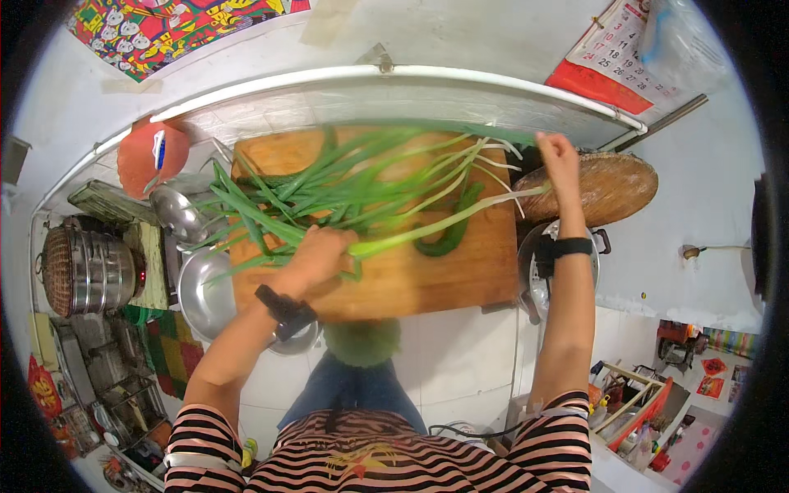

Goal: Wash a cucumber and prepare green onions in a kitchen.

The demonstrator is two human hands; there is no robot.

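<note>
My left hand [320, 256] is closed around a green onion [431, 233] near its green part, over the left of a wooden board [382, 296]. My right hand [558, 163] is raised at the board's upper right corner. A long green leaf [493, 130], blurred, runs from its fingers to the left, and the pale root end of the held onion lies close below them. More green onions [296, 191] spread across the board, their white ends to the right. A curved cucumber [456, 237] lies partly behind the held onion.
A metal bowl [206, 296] and a pot lid [179, 212] stand left of the board. At the right are a round wooden chopping block [610, 188] and a metal pot [588, 265]. A steamer [102, 268] stands far left. A white pipe [431, 73] runs along the wall.
</note>
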